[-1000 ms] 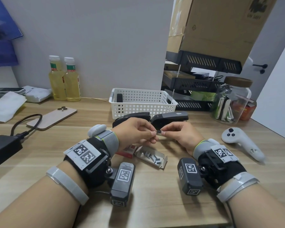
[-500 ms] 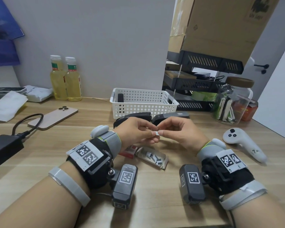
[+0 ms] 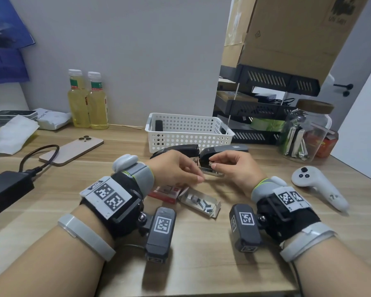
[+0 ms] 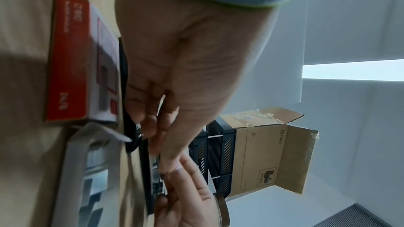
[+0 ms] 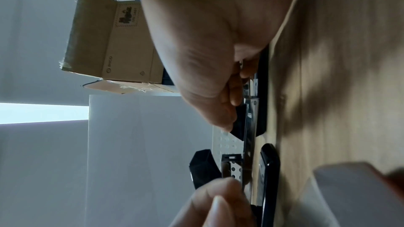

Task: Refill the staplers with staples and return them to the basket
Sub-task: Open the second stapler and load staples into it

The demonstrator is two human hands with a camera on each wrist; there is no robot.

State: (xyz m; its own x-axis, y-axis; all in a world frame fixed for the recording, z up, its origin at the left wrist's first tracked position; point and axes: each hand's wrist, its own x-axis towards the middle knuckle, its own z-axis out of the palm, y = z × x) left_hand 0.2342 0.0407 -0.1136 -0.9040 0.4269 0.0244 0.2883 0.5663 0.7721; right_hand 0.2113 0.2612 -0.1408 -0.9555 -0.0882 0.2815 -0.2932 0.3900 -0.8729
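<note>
1. Left hand point(image 3: 176, 168): hovering over the wooden desk point(image 3: 201, 243) in front of the basket; fingers curling inward with thumb and forefinger drawn together; whether they are pinching anything I cannot tell; the wrist view is blurred.
2. Right hand point(image 3: 238, 168): fingers curling round the front end of the right-hand stapler point(image 3: 225, 150), thumb and forefinger pinching at its opened metal staple channel point(image 3: 210, 171); the two hands are nearly touching above it.
3. Left-hand stapler point(image 3: 176, 148): black, lying on the desk just in front of the basket, partly hidden behind the left hand; nose to nose with the other stapler.
4. Basket point(image 3: 189, 133): white, perforated, sitting at the back of the desk behind both staplers; a dark object point(image 3: 159, 125) is standing in its left corner, too small to identify.
5. Staple box, red point(image 3: 167, 190): lying on the desk just below the left hand.
6. Opened staple tray point(image 3: 199, 202): lying beside the red box, holding strips of staples.
7. Surroundings: phone point(image 3: 73, 150) lying face down at left; two bottles point(image 3: 88, 99) standing against the wall; glass jar point(image 3: 306, 129) and white controller point(image 3: 319, 187) sitting at right.
</note>
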